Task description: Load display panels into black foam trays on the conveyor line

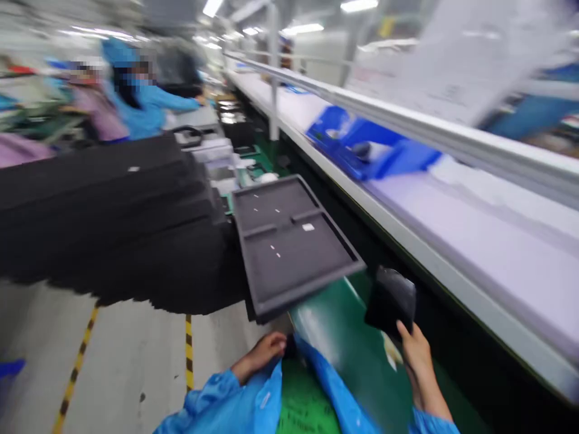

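Observation:
My right hand grips a thin black rectangular panel by its lower edge, thumb on the near face. The panel's top part looks glossy, and it is held up over the green conveyor belt. My left hand is in front of my body at the edge of the blue jacket, its fingers curled beside a small dark patch. What those fingers hold, if anything, I cannot make out. Just beyond both hands, a black foam tray with raised ridges and small white scraps lies tilted over the belt.
Large stacked black trays fill the left side. A white shelf with a metal rail runs along the right, carrying blue bins. A co-worker in blue is at the far left. Striped tape marks the floor.

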The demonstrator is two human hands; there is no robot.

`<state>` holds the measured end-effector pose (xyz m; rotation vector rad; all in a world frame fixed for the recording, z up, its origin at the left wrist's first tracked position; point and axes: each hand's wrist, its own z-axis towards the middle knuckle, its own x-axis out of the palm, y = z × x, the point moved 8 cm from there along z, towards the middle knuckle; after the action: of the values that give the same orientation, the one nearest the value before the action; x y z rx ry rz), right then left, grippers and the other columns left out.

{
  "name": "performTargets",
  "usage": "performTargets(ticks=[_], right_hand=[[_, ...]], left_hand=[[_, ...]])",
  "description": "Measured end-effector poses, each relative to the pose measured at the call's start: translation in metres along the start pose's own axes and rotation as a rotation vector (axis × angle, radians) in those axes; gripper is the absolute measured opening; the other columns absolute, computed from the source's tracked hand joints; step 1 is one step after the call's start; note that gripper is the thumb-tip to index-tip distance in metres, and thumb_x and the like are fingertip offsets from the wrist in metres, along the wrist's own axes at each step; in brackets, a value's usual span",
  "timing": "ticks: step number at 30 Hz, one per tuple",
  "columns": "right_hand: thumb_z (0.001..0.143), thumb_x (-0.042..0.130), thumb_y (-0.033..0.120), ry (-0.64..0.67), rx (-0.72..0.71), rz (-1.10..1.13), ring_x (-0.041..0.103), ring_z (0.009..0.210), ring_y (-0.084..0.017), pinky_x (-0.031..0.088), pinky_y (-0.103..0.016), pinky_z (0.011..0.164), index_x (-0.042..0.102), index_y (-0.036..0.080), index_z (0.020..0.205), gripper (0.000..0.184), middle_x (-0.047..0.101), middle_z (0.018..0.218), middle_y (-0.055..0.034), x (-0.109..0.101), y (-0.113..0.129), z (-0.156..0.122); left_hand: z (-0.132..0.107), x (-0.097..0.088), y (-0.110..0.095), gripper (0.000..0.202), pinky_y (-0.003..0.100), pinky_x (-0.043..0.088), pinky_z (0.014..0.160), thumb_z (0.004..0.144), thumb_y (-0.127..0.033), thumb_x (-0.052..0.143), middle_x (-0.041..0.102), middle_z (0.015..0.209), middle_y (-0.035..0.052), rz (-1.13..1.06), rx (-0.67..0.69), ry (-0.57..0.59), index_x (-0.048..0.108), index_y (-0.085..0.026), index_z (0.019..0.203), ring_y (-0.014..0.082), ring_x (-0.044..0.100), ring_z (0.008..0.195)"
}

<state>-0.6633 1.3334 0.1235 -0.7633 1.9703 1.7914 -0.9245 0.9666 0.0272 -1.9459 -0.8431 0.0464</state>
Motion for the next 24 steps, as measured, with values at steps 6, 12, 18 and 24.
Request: performTargets(ticks=[6, 12, 18, 24], right_hand=[[0.065, 0.079, 0.060, -0.043, 0.106, 0.623, 0.071, 0.100, -0.029, 0.059, -0.043, 0.084, 0.069, 0.022, 0.112, 0.061, 0.077, 0.107, -0.0063, -0.046, -0.043, -0.221], [0.088, 0.066, 0.059, -0.163, -0.012, 0.467, 0.068, 0.107, -0.026, 0.054, -0.041, 0.097, 0.069, 0.020, 0.119, 0.050, 0.075, 0.115, -0.0070, -0.081, -0.096, -0.418], [0.103, 0.047, 0.039, -0.330, -0.126, 0.074, 0.073, 0.090, -0.021, 0.060, -0.032, 0.082, 0.066, 0.018, 0.124, 0.035, 0.076, 0.103, -0.0074, -0.117, -0.126, -0.557], [0.104, 0.040, 0.021, -0.489, -0.428, -0.210, 0.068, 0.120, -0.022, 0.058, -0.038, 0.101, 0.058, 0.020, 0.141, 0.041, 0.071, 0.129, -0.0118, -0.151, -0.127, -0.600]], left_hand=[[-0.041, 0.042, 0.017, 0.055, 0.051, 0.051, 0.102, 0.067, -0.062, 0.081, 0.075, 0.112, 0.0130, 0.254, -0.023, 0.342, 0.072, -0.022, 0.103, 0.0309, 0.072, 0.101], [-0.127, 0.112, 0.047, 0.047, 0.039, 0.054, 0.090, 0.081, -0.051, 0.077, 0.076, 0.115, 0.0157, 0.262, -0.163, 0.707, 0.071, -0.016, 0.111, 0.0258, 0.073, 0.097], [-0.220, 0.179, 0.105, 0.060, 0.043, 0.056, 0.093, 0.080, -0.046, 0.082, 0.070, 0.129, 0.0173, 0.245, -0.310, 0.917, 0.063, -0.017, 0.129, 0.0287, 0.072, 0.107], [-0.292, 0.242, 0.138, 0.078, 0.053, 0.051, 0.106, 0.069, -0.046, 0.090, 0.051, 0.155, 0.0172, 0.222, -0.302, 1.176, 0.061, -0.023, 0.138, 0.0392, 0.058, 0.133]])
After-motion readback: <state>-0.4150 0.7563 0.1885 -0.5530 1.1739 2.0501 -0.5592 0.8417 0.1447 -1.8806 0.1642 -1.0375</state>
